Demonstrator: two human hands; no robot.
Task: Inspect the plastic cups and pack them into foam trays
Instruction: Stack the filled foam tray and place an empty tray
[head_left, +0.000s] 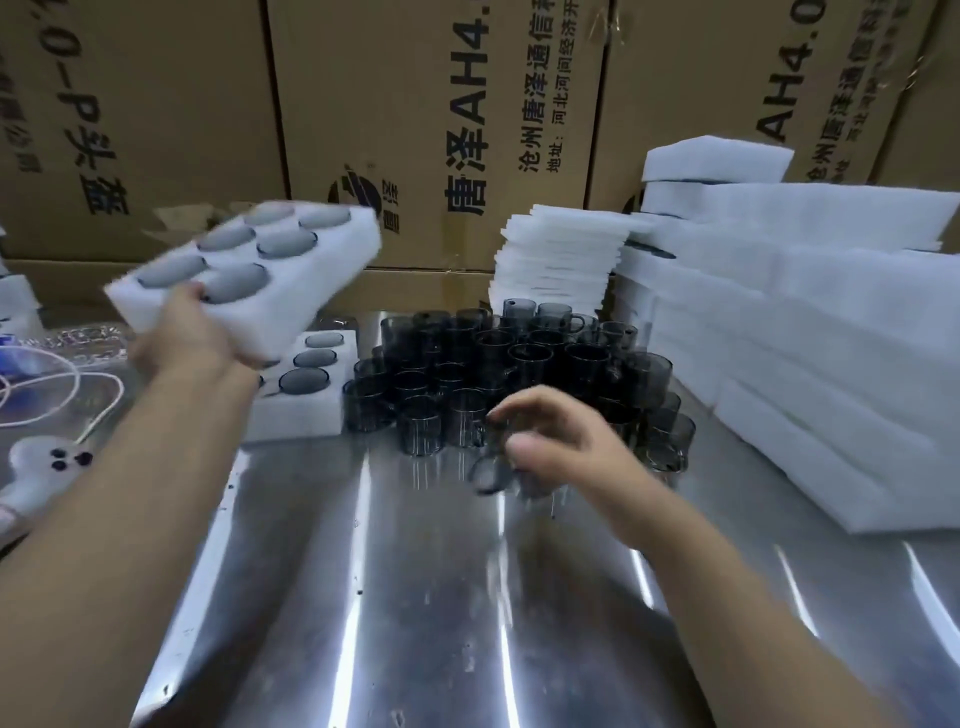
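Note:
My left hand (195, 332) grips a white foam tray (311, 270) by its near corner and holds it tilted above the table; its round pockets look filled with grey cups. A second foam tray (306, 410) with filled pockets lies flat beneath it. Several smoky grey transparent cups (498, 364) stand crowded in the middle of the steel table (363, 597). My right hand (561, 441) hovers at the near edge of that cluster, fingers curled over a blurred cup (493, 475); the grip itself is unclear.
Stacks of white foam trays (810, 332) fill the right side, with a pile of thin foam sheets (561, 260) behind the cups. Cardboard boxes (441, 130) wall off the back. A white cable and plastic items (47, 395) lie at the left.

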